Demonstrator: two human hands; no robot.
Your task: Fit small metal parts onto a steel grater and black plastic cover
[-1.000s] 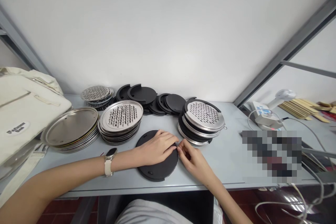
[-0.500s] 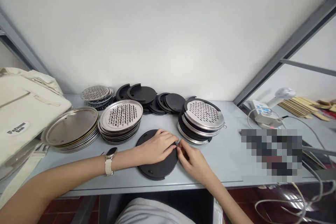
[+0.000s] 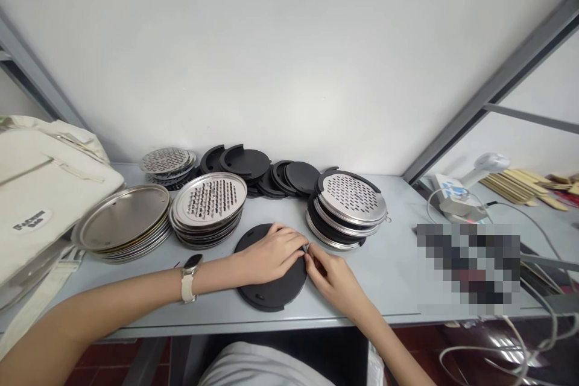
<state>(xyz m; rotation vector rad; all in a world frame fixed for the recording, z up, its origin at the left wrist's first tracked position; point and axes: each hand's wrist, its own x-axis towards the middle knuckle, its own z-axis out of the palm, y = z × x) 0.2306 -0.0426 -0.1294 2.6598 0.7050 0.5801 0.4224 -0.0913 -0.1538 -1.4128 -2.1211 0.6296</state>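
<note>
A black round plate with a raised edge lies on the grey table in front of me. My left hand rests across it, its fingers bent together and pressing on the plate up to the right edge. At that edge, the thumb and fingers of my right hand are pinched around a small metal piece, mostly covered by the fingertips. Just behind my right hand stands a stack of round graters in black holders, with a small metal ring on its right side.
Left of the plate stand a stack of coarse metal graters and a stack of smooth steel discs. Black holders and small grater discs lie along the wall. A cream bag sits far left; a scanner and cables are right.
Both hands stay in nearly the same place on the plate. The fingertips at the metal piece have shifted only slightly.
</note>
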